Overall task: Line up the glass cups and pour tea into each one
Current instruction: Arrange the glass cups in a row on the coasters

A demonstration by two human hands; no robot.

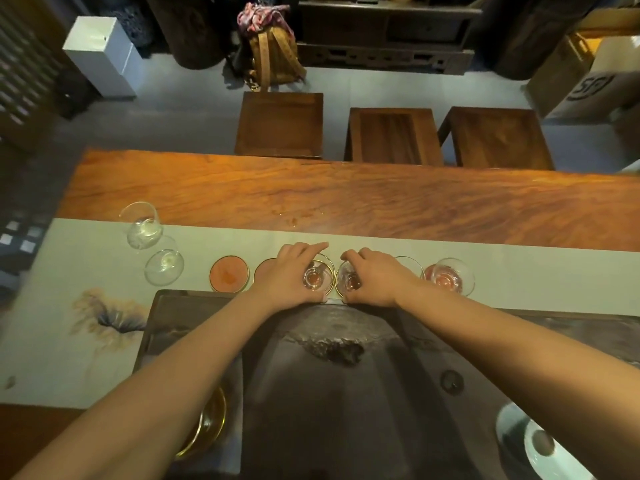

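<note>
On the pale table runner (519,271), round orange coasters form a row. My left hand (291,275) grips a small glass cup (317,277) standing on one coaster. Right beside it, my right hand (374,278) grips a second glass cup (348,280) on the neighbouring coaster. Another glass cup (448,276) sits on a coaster further right, and one rim (412,263) shows behind my right hand. Two empty glass cups (163,262) (142,226) stand off the coasters at the left. One bare coaster (229,274) lies left of my left hand.
A dark stone tea tray (346,393) fills the near side under my arms, with a drain hole (452,382) at the right. A white lidded bowl (540,441) sits bottom right, a gold-rimmed dish (211,424) bottom left. Three wooden stools (391,136) stand beyond the wooden table (346,199).
</note>
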